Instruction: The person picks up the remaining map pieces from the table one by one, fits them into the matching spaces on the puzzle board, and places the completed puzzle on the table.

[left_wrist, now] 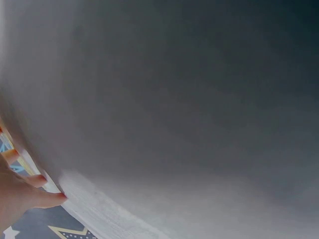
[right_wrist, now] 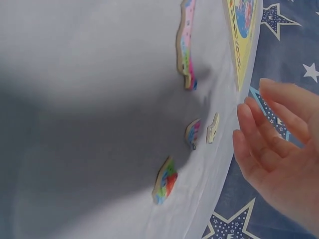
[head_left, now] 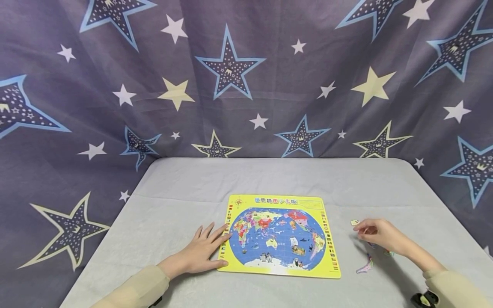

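Observation:
A yellow-bordered world map puzzle board [head_left: 275, 276] lies flat on the table. My left hand [head_left: 202, 252] rests at its left edge, fingers spread and touching the border; in the left wrist view only part of that hand [left_wrist: 25, 191] shows. To the right of the board, my right hand [head_left: 379, 235] hovers over loose puzzle pieces with its fingers loosely bent. Nothing shows between the fingers of the right hand [right_wrist: 284, 144] in the right wrist view. Near it lie a pale yellow piece [right_wrist: 213, 128], a small pink-and-blue piece [right_wrist: 192, 133] and a green-and-red piece [right_wrist: 165, 181].
A long pink puzzle piece [head_left: 364, 267] lies between the board and the right forearm. The table [head_left: 185, 179] has a light grey cloth with rounded far corners. Behind it hangs a dark curtain [head_left: 269, 94] printed with stars.

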`<move>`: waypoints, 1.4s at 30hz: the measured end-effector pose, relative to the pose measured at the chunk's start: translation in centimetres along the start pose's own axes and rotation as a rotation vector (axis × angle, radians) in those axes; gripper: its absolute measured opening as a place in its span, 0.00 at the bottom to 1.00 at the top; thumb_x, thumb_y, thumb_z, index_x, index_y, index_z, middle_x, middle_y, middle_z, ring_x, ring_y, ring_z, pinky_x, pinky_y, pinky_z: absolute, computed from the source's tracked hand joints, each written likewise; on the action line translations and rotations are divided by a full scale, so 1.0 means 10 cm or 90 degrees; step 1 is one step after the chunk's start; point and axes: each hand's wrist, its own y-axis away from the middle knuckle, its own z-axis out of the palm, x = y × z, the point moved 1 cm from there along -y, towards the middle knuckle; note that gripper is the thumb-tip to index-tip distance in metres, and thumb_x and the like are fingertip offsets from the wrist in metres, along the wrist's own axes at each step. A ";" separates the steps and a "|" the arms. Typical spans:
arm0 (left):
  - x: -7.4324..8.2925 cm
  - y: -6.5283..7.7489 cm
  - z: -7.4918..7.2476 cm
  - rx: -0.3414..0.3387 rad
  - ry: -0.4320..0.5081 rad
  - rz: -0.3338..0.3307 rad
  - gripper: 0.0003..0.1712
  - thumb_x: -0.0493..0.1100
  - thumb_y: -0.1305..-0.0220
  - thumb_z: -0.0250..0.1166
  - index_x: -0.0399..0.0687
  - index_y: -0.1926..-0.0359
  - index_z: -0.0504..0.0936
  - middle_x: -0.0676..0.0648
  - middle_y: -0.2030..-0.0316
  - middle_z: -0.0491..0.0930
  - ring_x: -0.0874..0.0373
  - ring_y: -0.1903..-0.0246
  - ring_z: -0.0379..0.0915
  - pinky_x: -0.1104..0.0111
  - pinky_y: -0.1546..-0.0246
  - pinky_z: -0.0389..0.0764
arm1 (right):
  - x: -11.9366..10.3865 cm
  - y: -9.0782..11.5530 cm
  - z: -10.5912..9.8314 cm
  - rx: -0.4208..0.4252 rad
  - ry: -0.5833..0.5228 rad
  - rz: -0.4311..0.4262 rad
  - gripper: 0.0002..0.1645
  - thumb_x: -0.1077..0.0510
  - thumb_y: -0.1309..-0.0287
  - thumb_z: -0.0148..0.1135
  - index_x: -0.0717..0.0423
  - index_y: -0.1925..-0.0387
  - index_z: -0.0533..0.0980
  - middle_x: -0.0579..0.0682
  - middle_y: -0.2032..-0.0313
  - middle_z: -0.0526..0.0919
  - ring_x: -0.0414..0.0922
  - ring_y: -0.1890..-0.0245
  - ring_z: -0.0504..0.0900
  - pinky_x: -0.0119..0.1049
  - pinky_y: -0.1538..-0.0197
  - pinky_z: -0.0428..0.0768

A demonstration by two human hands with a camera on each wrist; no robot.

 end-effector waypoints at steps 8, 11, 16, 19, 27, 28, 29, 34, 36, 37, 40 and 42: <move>0.00 0.00 0.01 0.000 0.003 0.002 0.44 0.74 0.46 0.41 0.57 0.33 0.53 0.50 0.32 0.43 0.38 0.36 0.36 0.39 0.43 0.41 | 0.03 0.12 -0.01 -0.040 -0.018 -0.029 0.08 0.71 0.53 0.59 0.71 0.67 0.75 0.50 0.74 0.80 0.32 0.74 0.75 0.28 0.72 0.76; 0.00 0.00 0.01 0.001 0.001 0.000 0.44 0.74 0.46 0.41 0.57 0.33 0.53 0.51 0.32 0.43 0.38 0.36 0.36 0.39 0.43 0.41 | 0.05 0.16 0.01 -0.047 -0.017 -0.036 0.09 0.73 0.56 0.59 0.71 0.68 0.76 0.47 0.75 0.80 0.31 0.75 0.75 0.28 0.72 0.76; -0.01 0.00 0.01 0.002 -0.001 0.000 0.44 0.74 0.46 0.41 0.58 0.33 0.53 0.51 0.32 0.43 0.38 0.36 0.36 0.40 0.43 0.40 | 0.09 0.22 0.03 -0.074 -0.030 -0.031 0.10 0.71 0.57 0.61 0.71 0.67 0.75 0.48 0.74 0.80 0.31 0.75 0.75 0.28 0.74 0.76; -0.01 0.00 0.01 0.002 -0.001 0.000 0.44 0.73 0.46 0.41 0.58 0.33 0.53 0.51 0.32 0.43 0.38 0.36 0.36 0.39 0.43 0.41 | 0.10 0.26 0.03 -0.094 -0.031 -0.013 0.12 0.68 0.57 0.63 0.70 0.67 0.76 0.51 0.72 0.80 0.31 0.74 0.75 0.29 0.73 0.76; 0.00 0.00 0.00 -0.001 -0.004 -0.001 0.44 0.74 0.46 0.41 0.58 0.33 0.53 0.51 0.32 0.43 0.38 0.36 0.36 0.39 0.43 0.41 | 0.11 0.32 0.07 -0.093 -0.038 -0.030 0.14 0.68 0.61 0.65 0.70 0.67 0.76 0.50 0.72 0.80 0.32 0.75 0.74 0.28 0.74 0.76; 0.00 0.00 0.00 -0.002 -0.004 -0.001 0.44 0.74 0.46 0.41 0.58 0.33 0.53 0.51 0.32 0.43 0.38 0.36 0.36 0.39 0.43 0.41 | 0.11 0.33 0.08 -0.092 -0.039 -0.033 0.14 0.68 0.61 0.66 0.70 0.67 0.76 0.50 0.72 0.79 0.32 0.75 0.74 0.28 0.74 0.76; 0.00 0.00 0.00 -0.002 -0.003 -0.001 0.44 0.74 0.46 0.41 0.58 0.33 0.53 0.51 0.32 0.43 0.38 0.36 0.36 0.39 0.43 0.41 | 0.11 0.33 0.09 -0.092 -0.043 -0.037 0.15 0.68 0.61 0.66 0.70 0.67 0.76 0.51 0.71 0.79 0.32 0.74 0.74 0.28 0.73 0.76; 0.00 0.00 -0.01 -0.002 0.003 0.001 0.43 0.73 0.45 0.42 0.58 0.33 0.53 0.51 0.32 0.43 0.38 0.36 0.36 0.39 0.43 0.41 | 0.14 0.35 0.11 -0.097 -0.054 -0.044 0.15 0.66 0.62 0.67 0.67 0.67 0.76 0.49 0.70 0.77 0.32 0.72 0.73 0.28 0.71 0.76; 0.01 0.00 -0.01 0.000 0.003 0.002 0.43 0.73 0.45 0.42 0.58 0.33 0.53 0.50 0.32 0.44 0.38 0.36 0.36 0.39 0.43 0.41 | 0.15 0.35 0.12 -0.100 -0.055 -0.049 0.15 0.66 0.63 0.67 0.66 0.67 0.76 0.47 0.70 0.76 0.32 0.72 0.72 0.28 0.72 0.76; 0.00 0.00 -0.01 0.000 0.002 0.002 0.43 0.73 0.45 0.42 0.58 0.33 0.53 0.51 0.32 0.43 0.38 0.36 0.36 0.39 0.43 0.41 | 0.16 0.35 0.13 -0.100 -0.053 -0.056 0.15 0.66 0.64 0.68 0.65 0.68 0.76 0.46 0.71 0.75 0.32 0.73 0.71 0.28 0.72 0.75; 0.00 0.00 0.00 0.002 -0.003 0.001 0.44 0.73 0.45 0.42 0.58 0.33 0.53 0.51 0.32 0.44 0.38 0.36 0.36 0.40 0.43 0.41 | 0.17 0.35 0.14 -0.104 -0.047 -0.075 0.16 0.65 0.66 0.69 0.62 0.68 0.77 0.44 0.71 0.73 0.32 0.74 0.70 0.28 0.74 0.73; 0.00 0.00 0.00 0.004 -0.004 0.000 0.44 0.73 0.45 0.42 0.58 0.33 0.53 0.51 0.32 0.44 0.38 0.36 0.36 0.40 0.43 0.41 | 0.18 0.35 0.15 -0.108 -0.046 -0.083 0.16 0.65 0.66 0.69 0.60 0.68 0.77 0.43 0.71 0.71 0.33 0.74 0.69 0.28 0.75 0.71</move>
